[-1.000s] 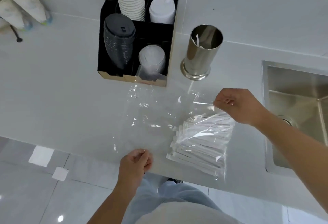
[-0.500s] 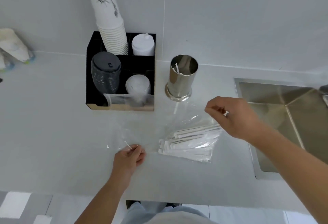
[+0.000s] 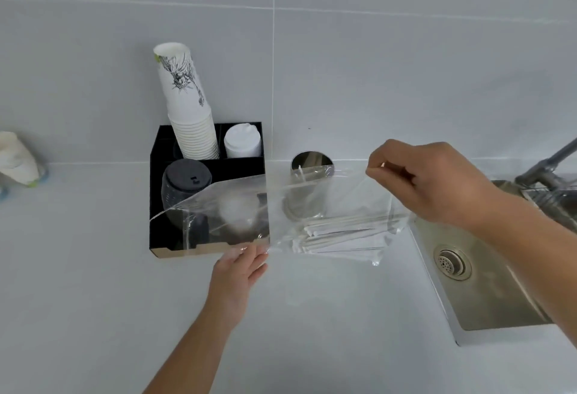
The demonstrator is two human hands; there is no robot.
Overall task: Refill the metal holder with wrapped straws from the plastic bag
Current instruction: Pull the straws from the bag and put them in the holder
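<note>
A clear plastic bag hangs lifted above the white counter, stretched between both hands. A bundle of white wrapped straws lies in its lower right part. My left hand pinches the bag's near edge at the lower middle. My right hand pinches the far upper edge, raised higher. Behind the bag stands the round metal holder by the wall, with one or two straws inside; its lower body shows only through the plastic.
A black organiser with a tall stack of paper cups, white lids and black lids stands left of the holder, partly behind the bag. A steel sink and grey tap lie right. Tiled wall behind.
Both hands have lifted the bag off the counter and pulled it taut in front of the holder and organiser. The view has tilted up towards the wall.
</note>
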